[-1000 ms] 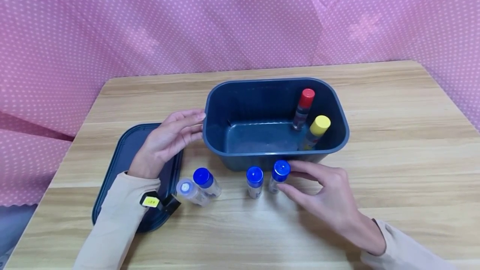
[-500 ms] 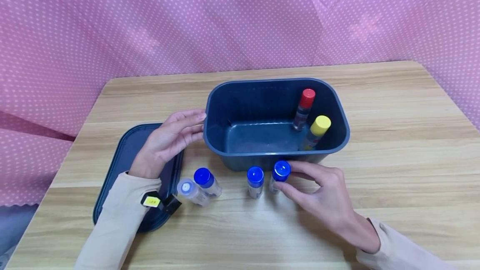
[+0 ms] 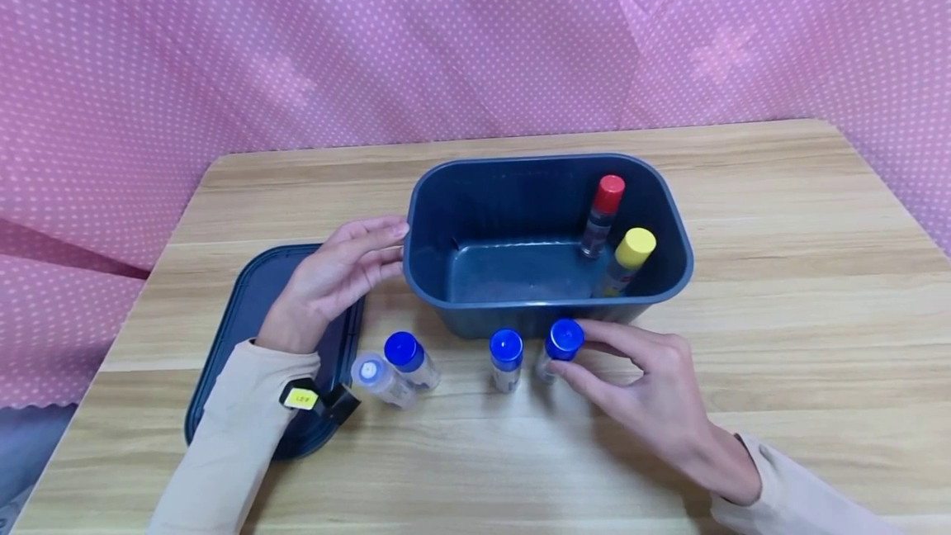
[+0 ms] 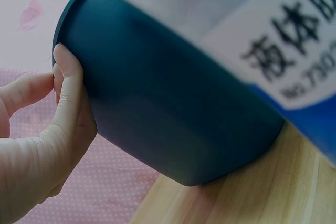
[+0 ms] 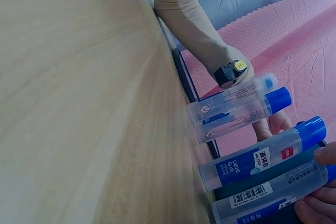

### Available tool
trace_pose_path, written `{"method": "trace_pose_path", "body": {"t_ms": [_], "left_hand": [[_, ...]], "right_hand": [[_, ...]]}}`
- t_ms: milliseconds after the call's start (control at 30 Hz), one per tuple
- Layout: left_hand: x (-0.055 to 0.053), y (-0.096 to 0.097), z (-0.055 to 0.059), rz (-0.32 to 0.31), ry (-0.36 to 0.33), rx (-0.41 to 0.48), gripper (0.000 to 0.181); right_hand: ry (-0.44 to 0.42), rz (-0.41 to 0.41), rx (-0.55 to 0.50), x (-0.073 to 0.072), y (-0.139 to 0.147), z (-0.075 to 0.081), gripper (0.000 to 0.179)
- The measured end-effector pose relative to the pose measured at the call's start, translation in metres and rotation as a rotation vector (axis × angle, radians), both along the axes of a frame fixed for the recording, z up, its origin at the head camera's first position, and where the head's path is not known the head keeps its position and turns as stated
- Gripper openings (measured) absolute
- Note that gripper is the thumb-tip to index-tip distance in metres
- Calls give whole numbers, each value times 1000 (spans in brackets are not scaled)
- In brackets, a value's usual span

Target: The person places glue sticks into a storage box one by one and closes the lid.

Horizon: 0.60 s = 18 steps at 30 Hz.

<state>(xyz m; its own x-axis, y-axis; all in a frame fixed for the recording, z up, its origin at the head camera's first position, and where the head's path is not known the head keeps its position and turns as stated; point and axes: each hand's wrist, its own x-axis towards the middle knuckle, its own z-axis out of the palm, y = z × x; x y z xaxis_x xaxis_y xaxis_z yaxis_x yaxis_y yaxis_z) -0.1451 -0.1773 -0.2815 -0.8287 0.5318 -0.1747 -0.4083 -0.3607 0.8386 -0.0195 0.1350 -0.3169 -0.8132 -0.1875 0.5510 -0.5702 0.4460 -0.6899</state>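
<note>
Right grip (image 3: 646, 386): thumb and finger pinching a liquid glue bottle near its cap, the palm lying toward four o'clock from it.
Held glue bottle (image 3: 561, 345): blue cap, leaning a little toward the right grip, just outside the front wall of the dark blue bin (image 3: 461, 320), at six o'clock; whether its base is off the counter (image 3: 802, 271), I cannot tell.
Latest shift: in the last half second the held bottle's cap has edged slightly toward three o'clock; the other things in the head view look unmoved.
Meaning: the pinch seems to have taken, and the bottle is being handled rather than merely touched, though it is outside the bin.
Neighbouring glue bottle (image 3: 507, 357): blue-capped, upright, close by at nine o'clock from the held one.
Bottles inside: red-capped bottle (image 3: 605, 209) toward two o'clock, yellow-capped bottle (image 3: 629, 258) toward four, both in the bin's right end.
Left grip (image 3: 334, 283): fingers relaxed, tips touching the bin near its rim at nine o'clock.
Outlying pair: farther blue-capped bottle (image 3: 411, 360) and pale-topped bottle (image 3: 384, 381), side by side toward eight o'clock from the bin.
Lid (image 3: 253, 304): dark blue, flat, beyond that pair, partly under the left forearm.
Backdrop: pink dotted curtain (image 3: 446, 40) across twelve o'clock.
</note>
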Motion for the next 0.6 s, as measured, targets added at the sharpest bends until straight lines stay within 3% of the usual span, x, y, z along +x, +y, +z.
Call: {"method": "trace_pose_path", "body": {"t_ms": [300, 600], "left_hand": [[0, -1, 1, 18, -44, 2, 18], [0, -1, 2, 15, -18, -13, 19]], "right_hand": [[13, 16, 7, 2, 2, 4, 48], [16, 38, -8, 4, 2, 9, 45]]}}
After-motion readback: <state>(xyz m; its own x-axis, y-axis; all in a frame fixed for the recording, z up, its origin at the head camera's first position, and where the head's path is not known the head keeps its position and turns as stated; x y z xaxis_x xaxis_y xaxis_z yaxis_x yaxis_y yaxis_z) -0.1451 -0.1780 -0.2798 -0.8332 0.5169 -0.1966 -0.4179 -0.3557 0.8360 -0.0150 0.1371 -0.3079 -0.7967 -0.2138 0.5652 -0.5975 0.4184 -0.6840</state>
